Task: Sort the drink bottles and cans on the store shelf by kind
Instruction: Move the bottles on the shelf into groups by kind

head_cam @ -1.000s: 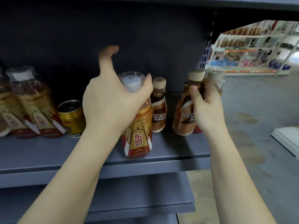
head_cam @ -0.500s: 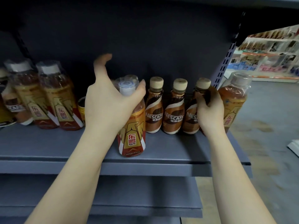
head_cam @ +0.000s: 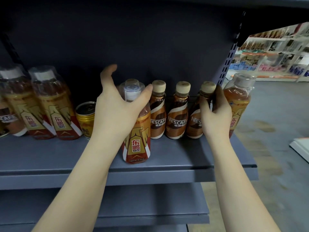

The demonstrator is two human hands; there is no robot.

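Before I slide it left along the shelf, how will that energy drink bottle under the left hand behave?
The energy drink bottle looks full of amber liquid, so probably fairly heavy for its size. It is tall and narrow, and the left hand grips it near the cap, so a push up there may tip it rather than slide it. Its glossy wrap could be slippery.

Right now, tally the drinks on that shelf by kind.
Energy-drink bottles: 4
Nescafe coffee bottles: 4, the far-left one partly cut off
Gold cans: 1
Total: 9
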